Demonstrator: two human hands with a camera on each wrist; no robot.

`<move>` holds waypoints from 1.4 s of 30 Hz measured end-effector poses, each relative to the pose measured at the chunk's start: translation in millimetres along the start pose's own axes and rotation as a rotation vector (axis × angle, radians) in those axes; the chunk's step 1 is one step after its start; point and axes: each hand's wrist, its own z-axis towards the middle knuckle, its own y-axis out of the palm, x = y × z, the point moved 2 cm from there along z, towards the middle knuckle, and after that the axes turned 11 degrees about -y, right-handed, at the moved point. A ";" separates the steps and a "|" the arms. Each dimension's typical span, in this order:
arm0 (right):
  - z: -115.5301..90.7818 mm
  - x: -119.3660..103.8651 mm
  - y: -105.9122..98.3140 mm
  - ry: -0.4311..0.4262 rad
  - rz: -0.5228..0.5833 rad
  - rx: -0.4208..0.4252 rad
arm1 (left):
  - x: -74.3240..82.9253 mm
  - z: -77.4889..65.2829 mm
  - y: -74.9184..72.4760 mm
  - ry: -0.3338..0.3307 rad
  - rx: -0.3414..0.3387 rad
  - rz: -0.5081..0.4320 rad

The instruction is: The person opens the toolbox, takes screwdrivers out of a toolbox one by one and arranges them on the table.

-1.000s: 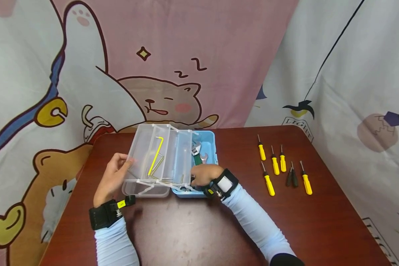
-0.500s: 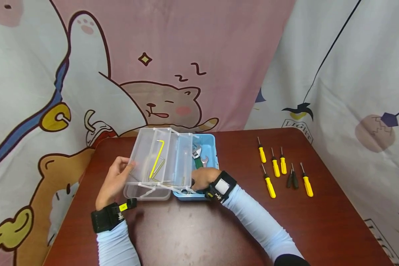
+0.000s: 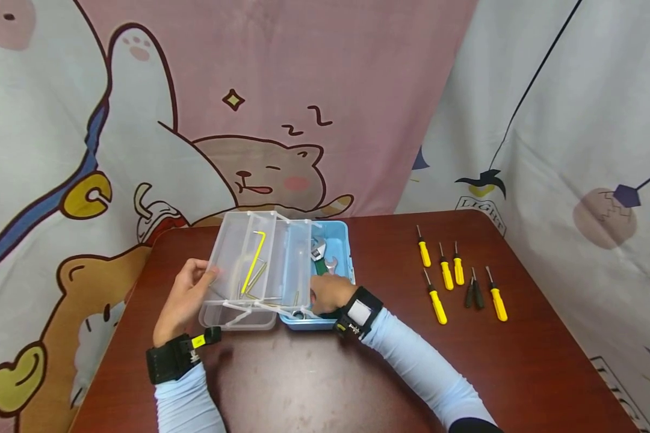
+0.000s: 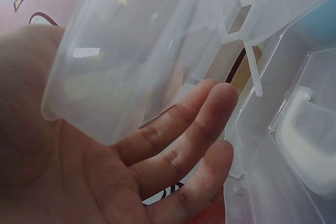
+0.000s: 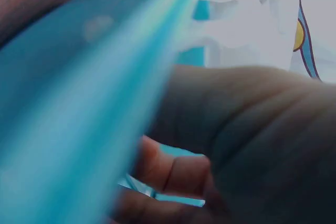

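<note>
My left hand point(image 3: 184, 294) grips the left edge of a clear plastic tray point(image 3: 230, 240), thumb on top; in the left wrist view its fingers point(image 4: 173, 156) lie beneath the tray wall. Yellow and metal hex keys point(image 3: 253, 264) lie in the tray. It is part of a toolbox with a light blue base point(image 3: 333, 231). My right hand point(image 3: 333, 291) reaches into the base, near an adjustable wrench point(image 3: 318, 249) and a spanner point(image 3: 331, 264). In the right wrist view its fingers point(image 5: 184, 174) are bent behind the blue wall; whether they hold anything is hidden.
On the brown table point(image 3: 303, 385), several yellow-handled screwdrivers point(image 3: 436, 304) and two small dark-handled tools point(image 3: 473, 293) lie to the right. The clear lid point(image 3: 238, 319) extends under the tray at left. A patterned cloth point(image 3: 357, 90) hangs behind the table.
The head view has shifted slightly. My left hand keeps its grip on the tray; my right hand stays inside the blue base, with the dark object earlier at its fingertips now less visible.
</note>
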 end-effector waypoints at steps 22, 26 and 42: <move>-89.6 37.7 -61.2 0.137 0.222 0.411 | 4.1 7.5 9.8 0.007 -0.024 -0.029; -119.4 51.8 -67.4 0.096 0.325 0.571 | 4.1 9.2 11.2 0.008 -0.033 -0.025; -246.0 130.7 -90.3 0.101 0.500 1.433 | -2.6 7.0 8.2 -0.010 0.037 0.004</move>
